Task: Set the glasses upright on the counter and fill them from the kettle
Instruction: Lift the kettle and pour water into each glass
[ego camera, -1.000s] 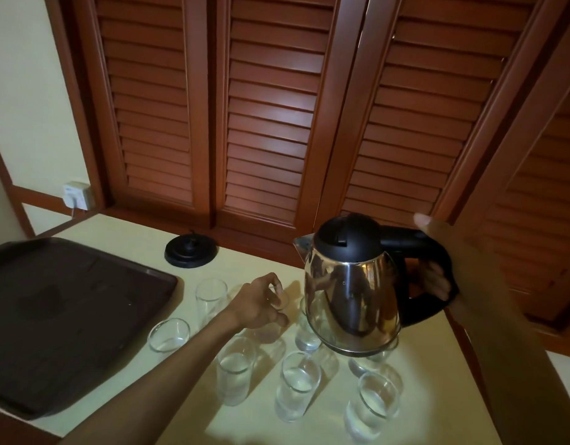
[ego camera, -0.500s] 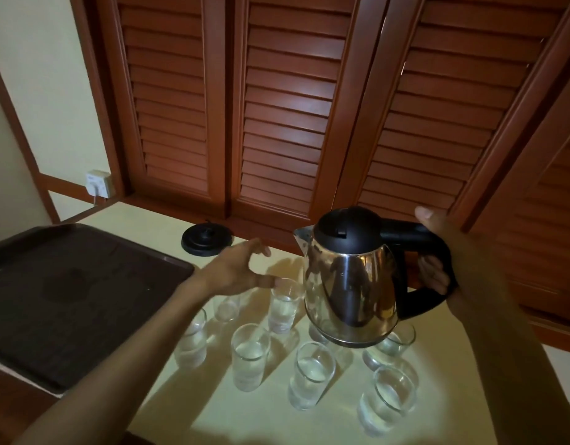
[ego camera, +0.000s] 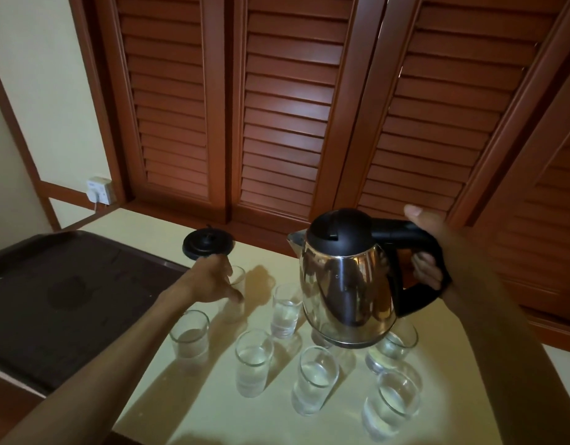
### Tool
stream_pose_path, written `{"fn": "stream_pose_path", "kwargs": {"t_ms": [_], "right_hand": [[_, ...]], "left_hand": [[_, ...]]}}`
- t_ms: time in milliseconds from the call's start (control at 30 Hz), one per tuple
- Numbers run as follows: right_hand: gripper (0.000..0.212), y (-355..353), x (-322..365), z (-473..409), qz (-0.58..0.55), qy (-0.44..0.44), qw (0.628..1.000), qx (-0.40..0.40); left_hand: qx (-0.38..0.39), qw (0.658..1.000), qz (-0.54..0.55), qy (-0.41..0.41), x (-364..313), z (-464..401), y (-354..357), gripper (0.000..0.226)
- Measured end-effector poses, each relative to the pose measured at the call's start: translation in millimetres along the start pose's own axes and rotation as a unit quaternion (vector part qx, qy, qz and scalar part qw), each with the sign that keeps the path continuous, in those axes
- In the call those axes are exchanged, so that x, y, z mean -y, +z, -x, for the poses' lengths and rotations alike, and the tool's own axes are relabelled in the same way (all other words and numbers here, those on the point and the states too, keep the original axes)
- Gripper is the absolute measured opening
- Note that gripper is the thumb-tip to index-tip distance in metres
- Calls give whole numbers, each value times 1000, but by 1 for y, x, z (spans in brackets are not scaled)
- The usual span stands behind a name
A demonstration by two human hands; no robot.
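Note:
Several clear glasses stand upright on the cream counter (ego camera: pixel 444 412), most holding water, among them one in the back row (ego camera: pixel 285 311) and one in the front row (ego camera: pixel 314 379). A steel kettle (ego camera: pixel 344 284) with a black lid hangs level above the right-hand glasses, its spout pointing left. My right hand (ego camera: pixel 437 255) is wrapped around its black handle. My left hand (ego camera: pixel 213 281) is curled around the back-left glass (ego camera: pixel 239 277), which looks empty and stands on the counter. One glass is partly hidden under the kettle.
A dark brown tray (ego camera: pixel 68 300) lies on the left of the counter. The black kettle base (ego camera: pixel 208 247) sits at the back, with a wall socket (ego camera: pixel 99 190) to its left. Louvered wooden doors (ego camera: pixel 293 123) rise behind. The counter's front edge is close.
My left hand let go of a middle glass, swung left and closed around the back-left glass. The kettle stayed held in the air at about the same spot.

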State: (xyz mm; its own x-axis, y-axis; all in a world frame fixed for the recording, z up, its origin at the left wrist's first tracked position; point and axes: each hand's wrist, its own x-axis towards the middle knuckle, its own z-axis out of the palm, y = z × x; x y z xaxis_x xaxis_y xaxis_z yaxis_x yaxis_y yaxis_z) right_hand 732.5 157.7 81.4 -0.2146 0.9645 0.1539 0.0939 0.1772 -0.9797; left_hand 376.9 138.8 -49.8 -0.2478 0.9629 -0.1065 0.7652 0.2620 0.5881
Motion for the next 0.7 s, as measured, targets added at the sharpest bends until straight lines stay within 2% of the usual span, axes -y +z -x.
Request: {"fn": "stream_pose_path", "kwargs": {"t_ms": [100, 167, 233, 367, 433, 500, 533, 633, 700], "right_hand": [[61, -2, 10, -2, -4, 0, 1000, -7], [60, -3, 17, -2, -14, -5, 1000, -13], [58, -1, 24, -3, -22, -11, 1000, -15], [57, 5, 35, -4, -42, -14, 999, -24], [58, 8, 37, -4, -39, -15, 999, -34], [60, 11, 39, -6, -18, -20, 999, -41], [61, 12, 40, -6, -3, -25, 999, -41], [64, 14, 47, -10, 55, -51, 997, -34], [66, 17, 55, -13, 98, -68, 993, -21]], "left_hand": [[-42, 986, 164, -6, -6, -1, -14, 60], [-51, 955, 292, 13, -18, 2, -26, 55], [-55, 905, 420, 29, -29, 6, -30, 53], [-10, 772, 633, 61, -57, 10, -24, 37], [-4, 740, 670, 52, -69, 14, -24, 31], [-19, 750, 659, 61, -75, 19, -23, 38], [-35, 770, 633, 71, -76, 21, -22, 42], [-84, 860, 493, 100, -75, 25, -17, 36], [-89, 900, 408, 123, -72, 27, -13, 35]]}}
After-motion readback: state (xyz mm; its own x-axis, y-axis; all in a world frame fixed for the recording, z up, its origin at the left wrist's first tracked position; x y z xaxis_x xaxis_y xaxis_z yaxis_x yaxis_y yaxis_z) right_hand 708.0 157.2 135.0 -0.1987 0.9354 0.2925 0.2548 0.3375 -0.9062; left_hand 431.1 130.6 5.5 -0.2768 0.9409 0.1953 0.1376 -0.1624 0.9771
